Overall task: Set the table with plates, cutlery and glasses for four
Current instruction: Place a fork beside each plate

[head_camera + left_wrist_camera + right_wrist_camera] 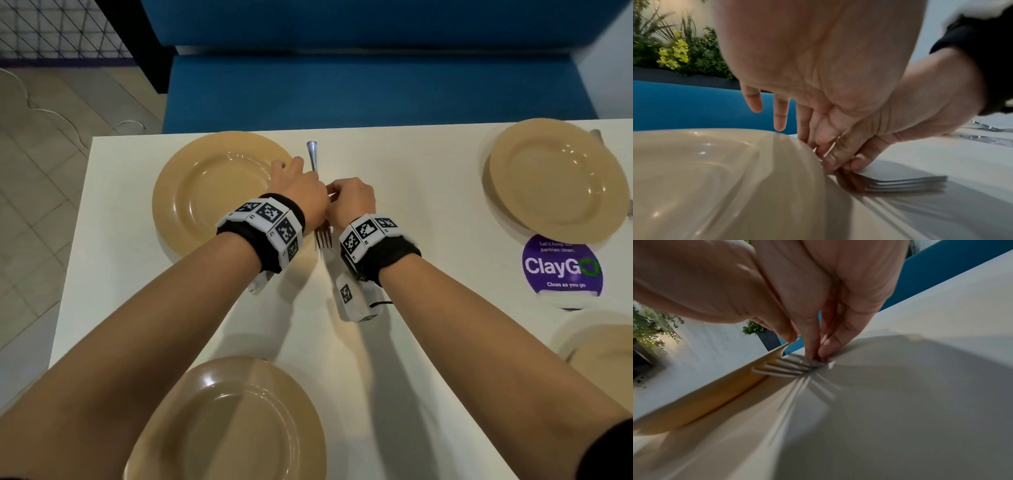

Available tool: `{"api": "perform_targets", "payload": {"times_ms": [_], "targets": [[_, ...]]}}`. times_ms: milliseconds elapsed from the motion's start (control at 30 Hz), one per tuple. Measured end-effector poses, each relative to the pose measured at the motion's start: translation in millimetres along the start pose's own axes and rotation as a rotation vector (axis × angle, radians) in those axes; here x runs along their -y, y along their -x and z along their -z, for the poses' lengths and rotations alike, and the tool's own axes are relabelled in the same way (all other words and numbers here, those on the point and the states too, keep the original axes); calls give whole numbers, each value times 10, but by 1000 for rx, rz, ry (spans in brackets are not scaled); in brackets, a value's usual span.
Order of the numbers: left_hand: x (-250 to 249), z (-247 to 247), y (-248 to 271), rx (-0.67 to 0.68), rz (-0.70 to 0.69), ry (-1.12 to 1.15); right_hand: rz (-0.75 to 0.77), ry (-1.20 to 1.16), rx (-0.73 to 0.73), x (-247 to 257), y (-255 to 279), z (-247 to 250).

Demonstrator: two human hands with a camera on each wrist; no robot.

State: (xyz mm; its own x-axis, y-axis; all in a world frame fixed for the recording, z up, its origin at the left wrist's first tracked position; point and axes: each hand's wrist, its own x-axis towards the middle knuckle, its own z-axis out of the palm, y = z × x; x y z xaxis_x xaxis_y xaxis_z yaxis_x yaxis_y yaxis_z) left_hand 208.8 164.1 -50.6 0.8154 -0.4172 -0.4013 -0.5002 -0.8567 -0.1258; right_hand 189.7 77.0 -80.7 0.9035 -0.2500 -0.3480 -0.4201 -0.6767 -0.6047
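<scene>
A metal fork (312, 156) lies on the white table (411, 205), just right of the far-left tan plate (205, 205), tines toward me. My left hand (313, 178) pinches its handle at the plate's rim, with the two outer fingers spread over the plate. My right hand (330, 192) pinches the fork's neck from the right. In the left wrist view the tines (906, 183) stick out beside the plate (715, 178). The right wrist view shows my right fingertips (809, 353) on the fork (781, 368). Tan plates sit near left (239, 428), far right (555, 181) and near right (596, 346).
A piece of cutlery (597, 133) shows behind the far-right plate. A purple ClayGo sticker (561, 267) lies between the two right plates. A blue bench (342, 85) runs along the table's far edge. Tiled floor (34, 205) lies to the left.
</scene>
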Motion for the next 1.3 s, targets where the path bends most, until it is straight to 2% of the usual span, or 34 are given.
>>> {"api": "perform_targets", "payload": {"times_ms": [600,1300], "targets": [[51,-71,-55,-56,60,17,20,-27,14,4,11,-1],[33,-81,-84,-58,81,65,28,-28,1,-8,-12,22]]}}
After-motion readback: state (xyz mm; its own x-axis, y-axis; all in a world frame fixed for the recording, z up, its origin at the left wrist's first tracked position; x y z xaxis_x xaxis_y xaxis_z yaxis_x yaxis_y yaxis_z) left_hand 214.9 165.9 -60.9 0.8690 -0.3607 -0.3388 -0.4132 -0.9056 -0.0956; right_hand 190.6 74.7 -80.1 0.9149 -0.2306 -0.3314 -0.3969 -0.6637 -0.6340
